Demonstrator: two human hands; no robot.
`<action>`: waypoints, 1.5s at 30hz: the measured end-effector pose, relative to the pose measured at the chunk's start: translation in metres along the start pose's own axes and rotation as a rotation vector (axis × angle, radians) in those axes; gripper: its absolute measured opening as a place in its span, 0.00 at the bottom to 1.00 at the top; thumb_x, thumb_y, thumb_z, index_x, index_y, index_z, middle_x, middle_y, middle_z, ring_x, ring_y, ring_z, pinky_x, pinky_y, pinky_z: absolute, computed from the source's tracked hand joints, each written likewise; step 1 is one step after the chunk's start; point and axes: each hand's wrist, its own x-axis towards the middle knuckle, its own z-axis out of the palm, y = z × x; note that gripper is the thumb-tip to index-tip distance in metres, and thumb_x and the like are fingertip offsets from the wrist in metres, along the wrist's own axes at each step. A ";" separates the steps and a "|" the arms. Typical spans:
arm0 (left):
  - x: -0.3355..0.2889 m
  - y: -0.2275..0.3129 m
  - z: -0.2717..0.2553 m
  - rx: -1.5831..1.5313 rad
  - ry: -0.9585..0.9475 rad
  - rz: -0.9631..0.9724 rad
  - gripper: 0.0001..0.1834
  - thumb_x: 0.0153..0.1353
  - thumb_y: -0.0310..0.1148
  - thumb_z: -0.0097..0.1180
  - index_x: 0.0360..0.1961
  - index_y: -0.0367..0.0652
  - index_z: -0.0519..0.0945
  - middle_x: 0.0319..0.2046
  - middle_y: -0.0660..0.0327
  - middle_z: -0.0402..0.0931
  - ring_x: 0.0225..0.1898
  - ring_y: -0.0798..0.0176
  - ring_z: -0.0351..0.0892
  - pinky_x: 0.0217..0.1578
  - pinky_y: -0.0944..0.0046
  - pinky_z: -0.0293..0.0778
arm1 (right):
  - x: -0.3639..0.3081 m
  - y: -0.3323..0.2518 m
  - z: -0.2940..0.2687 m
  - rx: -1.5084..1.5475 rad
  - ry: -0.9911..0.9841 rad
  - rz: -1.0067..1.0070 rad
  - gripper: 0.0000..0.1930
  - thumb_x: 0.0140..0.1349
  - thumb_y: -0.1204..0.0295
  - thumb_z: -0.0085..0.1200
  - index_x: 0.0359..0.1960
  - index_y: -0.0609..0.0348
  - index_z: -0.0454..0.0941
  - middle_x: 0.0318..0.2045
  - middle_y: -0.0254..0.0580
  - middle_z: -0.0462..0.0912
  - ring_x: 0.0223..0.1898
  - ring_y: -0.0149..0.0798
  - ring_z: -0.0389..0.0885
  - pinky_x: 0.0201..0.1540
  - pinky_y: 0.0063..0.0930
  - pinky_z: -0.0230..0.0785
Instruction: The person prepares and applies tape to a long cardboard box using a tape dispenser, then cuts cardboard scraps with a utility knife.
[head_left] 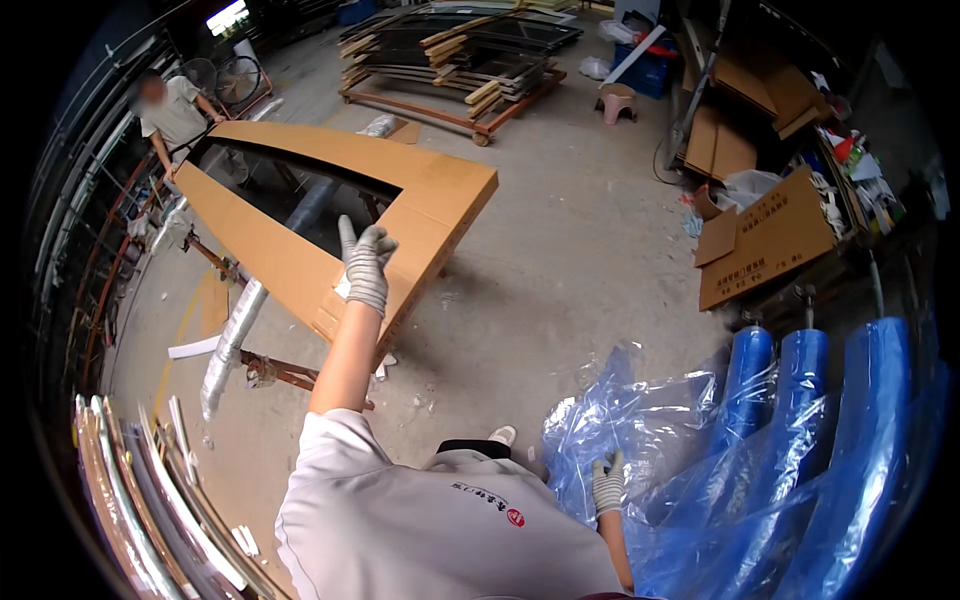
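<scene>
My left hand (367, 265), in a pale striped work glove, reaches out over the near end of a long cardboard-edged frame (440, 190). Its fingers are apart and nothing shows in them; whether it touches the cardboard I cannot tell. The frame has a dark panel (270, 185) in its middle and rests on low supports. My right hand (608, 487), gloved the same way, is low at my right side beside a crumpled sheet of clear blue plastic film (580, 430). Its fingertips look apart, with no clear grip on the film.
Another person (175, 115) holds the frame's far end. Blue film rolls (750, 370) stand at right, near a cardboard sheet (775, 240). A wrapped tube (232, 345) passes beneath the frame. Long profiles (130, 490) lie at lower left; a loaded trolley (420, 110) stands behind.
</scene>
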 end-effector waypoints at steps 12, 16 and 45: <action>0.059 -0.009 0.093 -0.009 -0.247 -0.087 0.17 0.63 0.37 0.49 0.46 0.33 0.73 0.17 0.64 0.68 0.16 0.73 0.67 0.23 0.69 0.74 | 0.205 -0.020 0.004 -0.302 -0.305 -0.065 0.34 0.56 0.69 0.54 0.63 0.61 0.54 0.45 0.53 0.76 0.39 0.45 0.77 0.44 0.36 0.70; 0.049 -0.100 0.168 0.174 -0.494 -0.368 0.16 0.64 0.37 0.48 0.45 0.35 0.74 0.18 0.64 0.70 0.18 0.73 0.67 0.25 0.70 0.73 | 0.289 -0.052 0.009 -0.332 -0.362 -0.089 0.34 0.56 0.63 0.54 0.61 0.63 0.55 0.44 0.59 0.77 0.44 0.54 0.77 0.48 0.40 0.68; 0.161 -0.520 0.890 0.793 -1.568 -0.674 0.16 0.57 0.43 0.59 0.41 0.44 0.77 0.25 0.65 0.73 0.22 0.68 0.72 0.26 0.65 0.73 | 0.590 -0.145 -0.162 0.164 0.660 0.781 0.32 0.59 0.60 0.50 0.61 0.62 0.56 0.49 0.55 0.76 0.50 0.56 0.75 0.52 0.41 0.67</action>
